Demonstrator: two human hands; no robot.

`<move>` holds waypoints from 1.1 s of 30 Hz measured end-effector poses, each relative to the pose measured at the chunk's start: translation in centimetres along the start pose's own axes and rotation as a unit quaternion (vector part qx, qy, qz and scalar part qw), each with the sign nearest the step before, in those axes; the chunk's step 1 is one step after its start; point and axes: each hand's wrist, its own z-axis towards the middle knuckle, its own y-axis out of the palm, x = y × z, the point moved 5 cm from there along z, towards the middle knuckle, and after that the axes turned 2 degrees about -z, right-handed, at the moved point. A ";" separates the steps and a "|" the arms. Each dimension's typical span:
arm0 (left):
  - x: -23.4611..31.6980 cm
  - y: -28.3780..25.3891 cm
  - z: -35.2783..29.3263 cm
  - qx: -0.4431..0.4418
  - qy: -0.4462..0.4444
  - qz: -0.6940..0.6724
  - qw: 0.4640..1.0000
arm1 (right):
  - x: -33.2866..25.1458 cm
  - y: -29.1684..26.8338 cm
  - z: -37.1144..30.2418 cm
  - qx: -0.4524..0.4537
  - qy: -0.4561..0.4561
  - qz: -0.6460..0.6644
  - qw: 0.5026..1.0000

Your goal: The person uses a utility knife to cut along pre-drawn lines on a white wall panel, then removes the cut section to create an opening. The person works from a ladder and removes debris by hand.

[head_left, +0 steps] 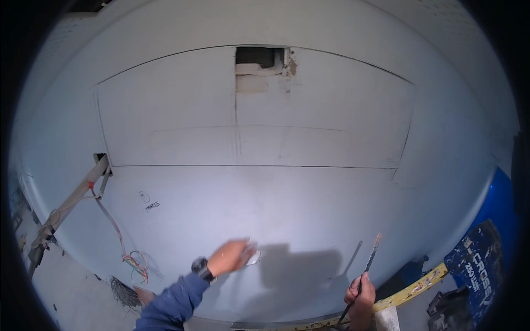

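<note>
Fingers (246, 249) of the left hand (232, 256) press a small pale scrap (255, 257) flat on the white wall (248, 204) at lower centre; the right hand (360, 289), lower right, is closed round a thin dark rod (369, 262) slanting up-right.

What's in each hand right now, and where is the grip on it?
The right hand grips a thin dark rod-like tool low on its shaft, tip pointing up. The left hand presses a small pale object against the wall; its grip is too blurred to tell.

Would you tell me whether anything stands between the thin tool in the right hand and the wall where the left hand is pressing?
Nothing visible does. The right hand holds the thin tool upright; between it and the left hand lies only bare wall with a shadow.
</note>
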 end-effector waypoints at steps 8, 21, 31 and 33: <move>16.6 -26.7 17.7 0.292 0.258 0.471 0.791 | -0.4 0.3 -0.3 0.012 0.014 -0.006 1.000; 14.5 -32.1 33.7 -0.054 -0.031 0.604 0.794 | -0.8 0.7 0.0 -0.012 0.008 -0.012 1.000; 18.1 -30.6 24.9 0.138 0.110 0.573 0.800 | -0.3 0.9 0.0 -0.026 0.000 0.032 0.999; 17.7 -30.3 22.3 0.208 0.129 0.524 0.816 | -0.4 0.9 0.0 -0.039 -0.010 0.037 0.999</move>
